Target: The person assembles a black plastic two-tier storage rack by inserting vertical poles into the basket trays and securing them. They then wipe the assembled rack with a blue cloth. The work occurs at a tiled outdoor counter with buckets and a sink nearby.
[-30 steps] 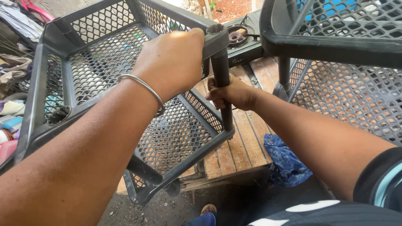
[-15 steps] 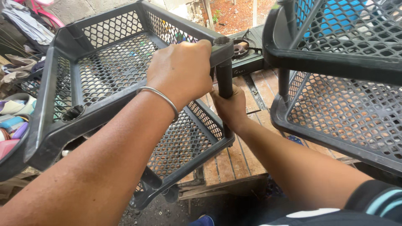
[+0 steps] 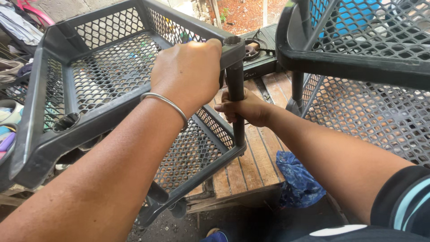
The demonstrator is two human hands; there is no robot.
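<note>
A lived-in yard or porch of a home is shown, half outdoors. A weathered wooden plank platform is seen underfoot, with a black gas stove set on it. Red earth and dry leaves are visible beyond. Clothes and slippers are piled at the left edge, and a blue crumpled cloth is left by the planks.

Soft, even daylight filled the scene, brightest at the top where the reddish ground lay in open sun and looked slightly washed out. The left forearm carried a mild sheen, and the floor beneath the wooden table fell into deep shadow. Focus was sharp at the centre, with wide-angle stretching towards the edges.
</note>
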